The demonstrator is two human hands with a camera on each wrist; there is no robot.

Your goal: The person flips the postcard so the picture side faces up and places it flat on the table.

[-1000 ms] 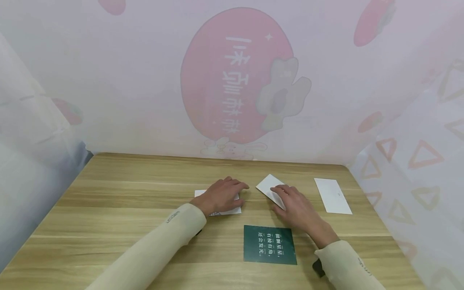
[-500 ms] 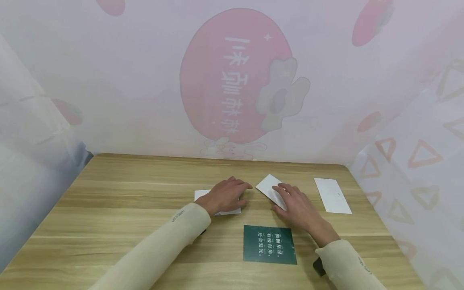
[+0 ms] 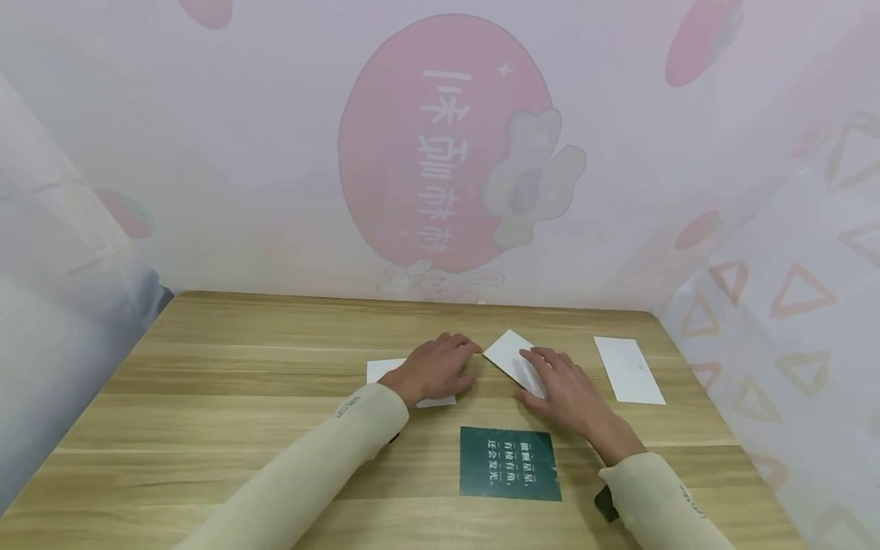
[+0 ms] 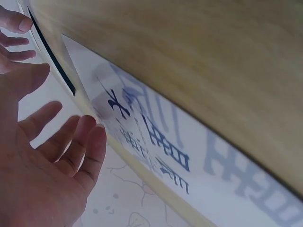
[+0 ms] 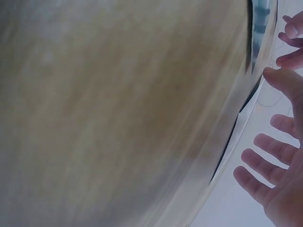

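My left hand point(image 3: 433, 372) is over the white card point(image 3: 380, 370) at the left and hides much of it; its fingertips reach right up to the left corner of the middle white card point(image 3: 509, 356). In the left wrist view, dark blue characters show on the left card point(image 4: 165, 137), and the left hand point(image 4: 52, 165) has loosely bent fingers with nothing between them. My right hand point(image 3: 567, 389) lies over the lower right part of the middle card, thumb by its near edge. The right wrist view shows this right hand point(image 5: 289, 175) with its fingers spread.
A dark green card point(image 3: 474, 462) with white characters lies nearer me on the wooden table point(image 3: 227, 428). Another white card point(image 3: 629, 372) lies at the far right. A printed pink and white cloth point(image 3: 275, 153) hangs behind the table.
My left hand has moved right and slightly away from me, to the corner of the middle card. The right hand has stayed almost still, and the cards lie where they were.
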